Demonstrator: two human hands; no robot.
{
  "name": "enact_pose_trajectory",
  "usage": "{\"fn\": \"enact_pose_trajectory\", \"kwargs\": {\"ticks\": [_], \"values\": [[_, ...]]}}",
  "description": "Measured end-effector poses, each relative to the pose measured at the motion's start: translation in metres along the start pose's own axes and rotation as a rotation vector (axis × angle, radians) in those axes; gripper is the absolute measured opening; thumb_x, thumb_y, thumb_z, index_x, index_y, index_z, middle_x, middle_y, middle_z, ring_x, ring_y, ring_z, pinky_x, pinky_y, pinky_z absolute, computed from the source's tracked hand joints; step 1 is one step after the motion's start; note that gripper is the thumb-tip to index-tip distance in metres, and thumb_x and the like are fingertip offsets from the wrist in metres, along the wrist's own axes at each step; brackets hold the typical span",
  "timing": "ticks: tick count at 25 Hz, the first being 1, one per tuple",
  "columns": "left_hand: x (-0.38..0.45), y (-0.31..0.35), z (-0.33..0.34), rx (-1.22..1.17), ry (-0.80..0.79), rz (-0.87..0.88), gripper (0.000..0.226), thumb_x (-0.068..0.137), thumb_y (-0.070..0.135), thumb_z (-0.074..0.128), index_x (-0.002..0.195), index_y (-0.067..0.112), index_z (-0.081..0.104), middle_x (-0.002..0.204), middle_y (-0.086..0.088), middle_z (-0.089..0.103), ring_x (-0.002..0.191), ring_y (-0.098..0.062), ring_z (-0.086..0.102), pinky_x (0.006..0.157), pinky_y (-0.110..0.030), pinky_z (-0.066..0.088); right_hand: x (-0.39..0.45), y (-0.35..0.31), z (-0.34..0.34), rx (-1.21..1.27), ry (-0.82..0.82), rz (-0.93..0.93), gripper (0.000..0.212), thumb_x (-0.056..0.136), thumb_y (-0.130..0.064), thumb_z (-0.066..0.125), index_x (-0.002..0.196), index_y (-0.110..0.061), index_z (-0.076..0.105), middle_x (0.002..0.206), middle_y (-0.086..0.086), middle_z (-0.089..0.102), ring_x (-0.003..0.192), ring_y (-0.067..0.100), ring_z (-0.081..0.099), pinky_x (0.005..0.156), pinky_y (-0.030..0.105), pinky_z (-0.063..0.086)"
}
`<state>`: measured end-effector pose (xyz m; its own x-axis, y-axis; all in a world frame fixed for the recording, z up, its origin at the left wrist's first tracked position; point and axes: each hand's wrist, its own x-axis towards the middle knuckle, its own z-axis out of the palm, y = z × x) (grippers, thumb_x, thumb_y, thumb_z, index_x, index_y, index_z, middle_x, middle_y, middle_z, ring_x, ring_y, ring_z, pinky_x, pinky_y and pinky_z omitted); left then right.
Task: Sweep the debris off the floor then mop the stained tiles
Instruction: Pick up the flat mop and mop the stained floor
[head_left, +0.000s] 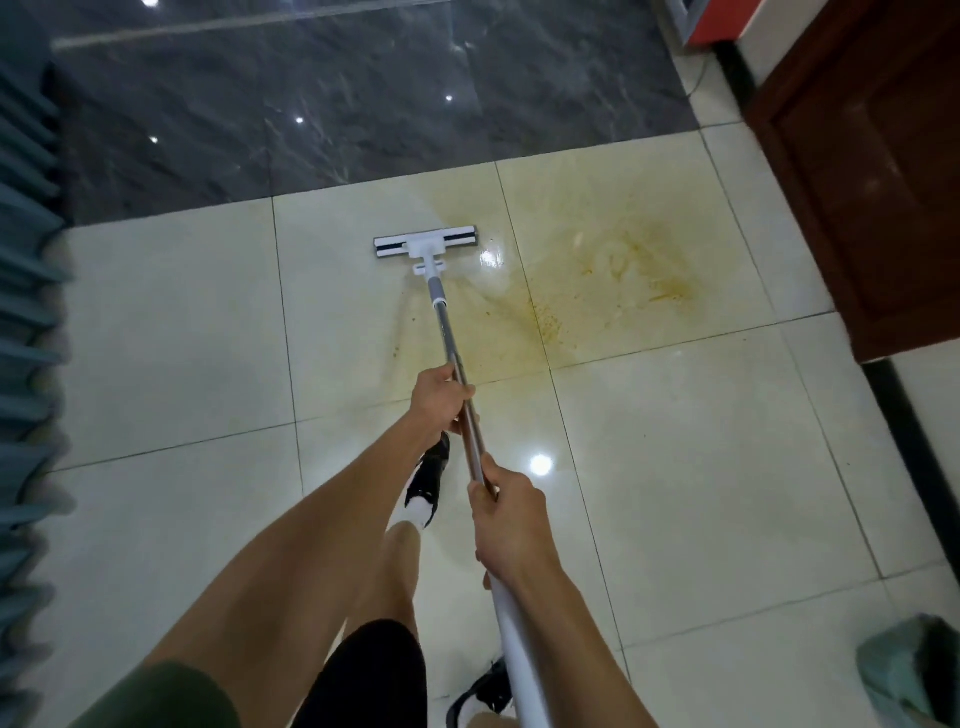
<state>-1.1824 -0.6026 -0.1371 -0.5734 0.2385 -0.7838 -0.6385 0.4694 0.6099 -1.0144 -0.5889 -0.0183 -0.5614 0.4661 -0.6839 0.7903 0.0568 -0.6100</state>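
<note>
A flat mop with a white and black head (425, 241) lies on the cream tiles, its metal pole (448, 332) running back toward me. My left hand (440, 397) grips the pole partway up. My right hand (506, 514) grips it lower, just above the white handle section (519, 649). A yellow-brown stain (597, 280) spreads over the tiles to the right of the mop head, with wet smears along the pole's line. The mop head sits at the stain's left edge.
Dark marble flooring (337, 104) begins just beyond the mop head. A brown wooden door (872, 171) stands at the right. Blue slatted furniture (26, 312) lines the left edge. A green-lined bin (914, 670) sits at the lower right. My shoes (428, 480) are under the pole.
</note>
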Motion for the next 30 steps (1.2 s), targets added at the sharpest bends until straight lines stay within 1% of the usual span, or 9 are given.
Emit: {"fn": "enact_pose_trajectory", "kwargs": {"ticks": [5, 7, 10, 13, 17, 21, 25, 28, 30], "values": [[0.093, 0.099, -0.026, 0.073, -0.005, 0.006, 0.052, 0.092, 0.000, 0.065, 0.140, 0.013, 0.051, 0.078, -0.012, 0.064, 0.068, -0.033, 0.067, 0.055, -0.042, 0.056, 0.103, -0.091, 0.003, 0.009, 0.031, 0.000, 0.039, 0.104, -0.018, 0.043, 0.141, -0.026, 0.053, 0.080, -0.003, 0.062, 0.059, 0.009, 0.056, 0.057, 0.022, 0.049], [0.135, 0.146, -0.033, 0.113, -0.002, 0.015, 0.044, 0.091, 0.000, 0.064, 0.133, 0.010, 0.056, 0.078, -0.011, 0.063, 0.074, -0.035, 0.067, 0.063, -0.050, 0.060, 0.152, -0.129, 0.001, 0.021, 0.038, -0.006, 0.040, 0.105, -0.019, 0.043, 0.144, -0.026, 0.050, 0.088, 0.001, 0.064, 0.065, 0.014, 0.058, 0.063, 0.027, 0.055], [0.185, 0.197, -0.040, 0.165, -0.003, 0.037, 0.011, 0.090, -0.002, 0.063, 0.087, 0.007, 0.059, 0.074, -0.012, 0.058, 0.076, -0.037, 0.067, 0.068, -0.062, 0.059, 0.208, -0.170, -0.005, 0.022, 0.055, -0.015, 0.042, 0.105, -0.019, 0.043, 0.145, -0.025, 0.049, 0.091, 0.002, 0.061, 0.071, 0.020, 0.059, 0.075, 0.042, 0.060], [0.205, 0.216, -0.038, 0.209, -0.002, 0.031, 0.013, 0.091, -0.001, 0.062, 0.084, 0.009, 0.057, 0.078, -0.013, 0.057, 0.079, -0.037, 0.067, 0.067, -0.057, 0.060, 0.232, -0.179, -0.008, 0.036, 0.054, 0.007, 0.042, 0.105, -0.019, 0.043, 0.145, -0.026, 0.050, 0.089, 0.000, 0.059, 0.071, 0.020, 0.059, 0.075, 0.046, 0.061], [0.203, 0.211, -0.030, 0.215, -0.048, 0.009, 0.018, 0.093, 0.000, 0.062, 0.087, 0.015, 0.055, 0.085, -0.014, 0.059, 0.081, -0.036, 0.067, 0.065, -0.053, 0.061, 0.232, -0.168, -0.014, 0.070, 0.068, 0.035, 0.039, 0.103, -0.020, 0.045, 0.141, -0.027, 0.054, 0.080, -0.002, 0.059, 0.067, 0.019, 0.057, 0.074, 0.047, 0.060], [0.176, 0.193, -0.021, 0.224, -0.084, -0.011, 0.037, 0.092, 0.001, 0.064, 0.114, 0.024, 0.044, 0.092, -0.016, 0.060, 0.079, -0.032, 0.065, 0.061, -0.048, 0.060, 0.203, -0.141, -0.016, 0.100, 0.078, 0.044, 0.038, 0.103, -0.023, 0.045, 0.140, -0.028, 0.054, 0.072, -0.003, 0.059, 0.062, 0.017, 0.059, 0.069, 0.046, 0.061], [0.130, 0.141, -0.002, 0.276, -0.125, -0.013, 0.033, 0.093, 0.002, 0.065, 0.107, 0.020, 0.041, 0.090, -0.013, 0.058, 0.074, -0.026, 0.060, 0.052, -0.041, 0.057, 0.149, -0.090, -0.016, 0.096, 0.082, 0.078, 0.041, 0.103, -0.024, 0.044, 0.141, -0.033, 0.052, 0.071, -0.005, 0.059, 0.059, 0.016, 0.060, 0.062, 0.042, 0.062], [0.082, 0.085, 0.020, 0.289, -0.148, -0.023, 0.034, 0.093, 0.002, 0.064, 0.110, 0.020, 0.041, 0.090, -0.015, 0.058, 0.074, -0.028, 0.061, 0.057, -0.047, 0.060, 0.091, -0.036, -0.014, 0.117, 0.091, 0.114, 0.040, 0.102, -0.024, 0.042, 0.137, -0.036, 0.055, 0.069, -0.005, 0.058, 0.054, 0.019, 0.061, 0.046, 0.035, 0.057], [0.051, 0.047, 0.034, 0.300, -0.160, -0.034, 0.036, 0.093, 0.001, 0.064, 0.120, 0.019, 0.047, 0.090, -0.016, 0.060, 0.078, -0.032, 0.065, 0.067, -0.055, 0.061, 0.055, 0.001, -0.013, 0.128, 0.093, 0.118, 0.037, 0.102, -0.023, 0.042, 0.135, -0.032, 0.057, 0.067, -0.004, 0.057, 0.052, 0.018, 0.058, 0.044, 0.034, 0.056]]}}
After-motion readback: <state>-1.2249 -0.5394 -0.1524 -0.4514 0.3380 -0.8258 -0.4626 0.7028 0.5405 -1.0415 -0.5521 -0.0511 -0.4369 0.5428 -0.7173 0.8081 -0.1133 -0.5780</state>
